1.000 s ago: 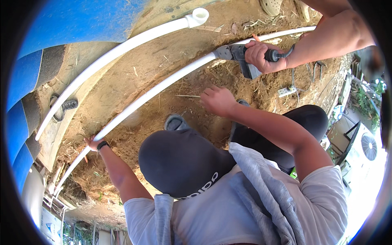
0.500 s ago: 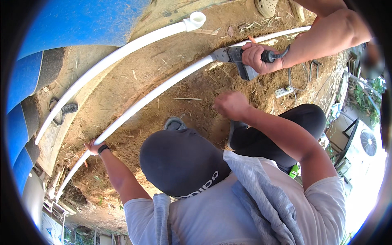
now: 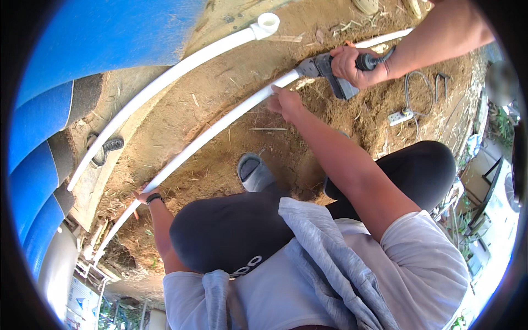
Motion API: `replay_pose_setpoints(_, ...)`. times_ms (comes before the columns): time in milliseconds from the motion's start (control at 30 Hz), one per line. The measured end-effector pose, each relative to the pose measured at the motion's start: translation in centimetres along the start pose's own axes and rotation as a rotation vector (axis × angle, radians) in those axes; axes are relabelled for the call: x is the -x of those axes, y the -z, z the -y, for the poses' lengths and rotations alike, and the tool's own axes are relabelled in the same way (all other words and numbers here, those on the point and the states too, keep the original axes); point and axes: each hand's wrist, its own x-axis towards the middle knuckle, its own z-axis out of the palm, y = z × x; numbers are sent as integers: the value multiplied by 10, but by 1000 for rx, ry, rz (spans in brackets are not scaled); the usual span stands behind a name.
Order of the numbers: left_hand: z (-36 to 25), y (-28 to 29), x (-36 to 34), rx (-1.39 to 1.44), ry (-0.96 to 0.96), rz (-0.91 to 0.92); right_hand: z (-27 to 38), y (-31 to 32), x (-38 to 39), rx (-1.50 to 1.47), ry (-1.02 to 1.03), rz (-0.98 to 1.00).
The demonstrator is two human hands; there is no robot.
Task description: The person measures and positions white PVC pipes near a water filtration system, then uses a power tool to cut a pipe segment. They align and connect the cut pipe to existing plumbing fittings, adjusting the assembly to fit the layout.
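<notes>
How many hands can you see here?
3: the left hand on a white pipe, the right hand at that pipe, nearer the power tool, and a co-worker's hand on the tool. The co-worker's other hand may be hidden.

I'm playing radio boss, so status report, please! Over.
Left hand holding white pipe. Right hand at pipe, grip unclear. Co-worker's hand on grey tool at pipe's far end.

The white pipe (image 3: 217, 129) is partly hidden by the power tool (image 3: 323, 66). A beige clog (image 3: 366, 5) is cut off above. On the left hand (image 3: 144, 196), fingers are too small to be counted.
</notes>
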Motion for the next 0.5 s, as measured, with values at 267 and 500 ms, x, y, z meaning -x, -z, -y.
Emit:
replay_pose_setpoints(267, 5, -18, 3, -319, 66, -210, 3, 7, -17, -78, 35, 36)
replay_pose_setpoints(500, 19, -12, -15, -248, -74, -216, 2, 6, -17, -189, 32, 127)
